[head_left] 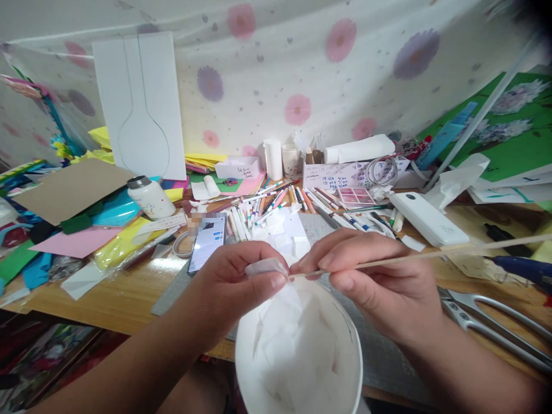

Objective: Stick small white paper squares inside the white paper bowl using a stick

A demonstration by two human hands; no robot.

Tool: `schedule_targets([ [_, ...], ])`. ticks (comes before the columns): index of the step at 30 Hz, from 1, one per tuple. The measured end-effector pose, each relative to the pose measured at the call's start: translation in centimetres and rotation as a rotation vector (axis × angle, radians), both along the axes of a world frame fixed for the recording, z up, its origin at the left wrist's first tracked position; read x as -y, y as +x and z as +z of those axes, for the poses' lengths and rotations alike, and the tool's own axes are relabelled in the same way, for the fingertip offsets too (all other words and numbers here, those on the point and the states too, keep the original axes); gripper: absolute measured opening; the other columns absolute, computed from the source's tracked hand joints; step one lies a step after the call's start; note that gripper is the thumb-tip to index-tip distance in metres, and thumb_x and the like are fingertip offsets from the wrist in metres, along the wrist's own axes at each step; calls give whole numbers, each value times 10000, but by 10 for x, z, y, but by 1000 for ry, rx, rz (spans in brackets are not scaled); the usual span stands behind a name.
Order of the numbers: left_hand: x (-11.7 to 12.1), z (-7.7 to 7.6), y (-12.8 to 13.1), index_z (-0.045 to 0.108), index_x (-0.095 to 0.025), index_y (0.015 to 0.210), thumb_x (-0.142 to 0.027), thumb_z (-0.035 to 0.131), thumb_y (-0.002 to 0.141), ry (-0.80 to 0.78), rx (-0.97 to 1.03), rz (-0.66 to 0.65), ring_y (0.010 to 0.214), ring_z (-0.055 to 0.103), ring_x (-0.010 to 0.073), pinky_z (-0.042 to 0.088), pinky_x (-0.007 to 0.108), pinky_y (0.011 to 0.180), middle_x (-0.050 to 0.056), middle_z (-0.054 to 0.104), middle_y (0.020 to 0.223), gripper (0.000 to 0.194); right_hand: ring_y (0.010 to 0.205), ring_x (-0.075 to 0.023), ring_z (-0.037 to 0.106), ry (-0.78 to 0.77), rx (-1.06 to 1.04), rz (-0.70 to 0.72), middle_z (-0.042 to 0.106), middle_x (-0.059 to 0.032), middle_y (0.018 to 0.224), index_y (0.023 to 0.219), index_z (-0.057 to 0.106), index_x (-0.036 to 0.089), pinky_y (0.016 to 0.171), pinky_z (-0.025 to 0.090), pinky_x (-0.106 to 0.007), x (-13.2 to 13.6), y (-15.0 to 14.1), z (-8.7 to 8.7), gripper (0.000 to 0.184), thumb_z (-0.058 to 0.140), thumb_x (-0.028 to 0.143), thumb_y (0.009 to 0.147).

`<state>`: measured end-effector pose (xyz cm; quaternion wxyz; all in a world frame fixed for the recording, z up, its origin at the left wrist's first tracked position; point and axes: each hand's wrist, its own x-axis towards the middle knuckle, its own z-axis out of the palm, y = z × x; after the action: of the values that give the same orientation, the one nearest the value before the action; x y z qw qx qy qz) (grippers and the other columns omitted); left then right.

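Note:
My left hand [241, 276] is closed in a pinch on a small piece of white tissue paper [264, 266]. My right hand [375, 276] is closed on a thin wooden stick [431, 255] that runs off to the right; its tip meets the tissue between my two hands. Right below my hands sits a white bowl [259, 345] holding several cut squares of white paper. More white paper squares [284, 230] lie on the desk just behind my hands.
A phone [207, 241] lies left of centre, next to a white bottle [150, 197]. Markers [276, 201], a white rectangular device [426, 218], large metal scissors [495, 322], a blue glue gun [521, 269] and coloured paper sheets [77, 241] crowd the wooden desk [121, 293].

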<state>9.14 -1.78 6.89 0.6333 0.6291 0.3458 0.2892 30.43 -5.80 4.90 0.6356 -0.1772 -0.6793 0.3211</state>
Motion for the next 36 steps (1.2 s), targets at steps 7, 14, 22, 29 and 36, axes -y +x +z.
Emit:
schedule_targets([
  [7, 0, 0, 0, 664, -191, 709, -440, 772, 776, -6, -5, 2, 613, 380, 131, 257, 278, 580, -40, 472, 631, 279, 934, -190, 785, -19, 1, -2, 822, -52, 967, 1106, 798, 260, 856, 647, -333, 0, 1, -1, 206, 711, 138, 964],
  [14, 0, 2, 0, 661, -190, 706, -439, 775, 774, -9, -16, 2, 615, 379, 130, 265, 272, 578, -43, 466, 628, 282, 917, -182, 787, -1, 10, -11, 824, -54, 953, 1087, 801, 246, 844, 648, -316, 1, 0, 1, 195, 720, 127, 955],
  [22, 1, 4, 2, 639, -184, 691, -430, 753, 769, 17, -44, 20, 602, 387, 128, 286, 266, 570, -43, 463, 621, 283, 900, -198, 791, -5, 27, -28, 828, -55, 950, 1082, 798, 251, 824, 656, -343, 1, 2, 1, 182, 717, 146, 957],
  [29, 5, 11, 4, 628, -184, 640, -363, 724, 783, 66, -66, 20, 543, 373, 102, 295, 234, 510, -56, 449, 571, 249, 889, -188, 793, -9, 58, -51, 826, -45, 933, 1050, 799, 257, 817, 656, -322, 1, 2, 4, 164, 719, 148, 956],
  [36, 4, 14, 3, 654, -184, 626, -328, 679, 818, 215, -137, 75, 546, 413, 100, 325, 221, 505, -46, 504, 576, 240, 902, -201, 791, -20, 83, -52, 810, -56, 921, 1014, 783, 217, 824, 651, -330, 0, 2, 1, 115, 718, 146, 953],
])
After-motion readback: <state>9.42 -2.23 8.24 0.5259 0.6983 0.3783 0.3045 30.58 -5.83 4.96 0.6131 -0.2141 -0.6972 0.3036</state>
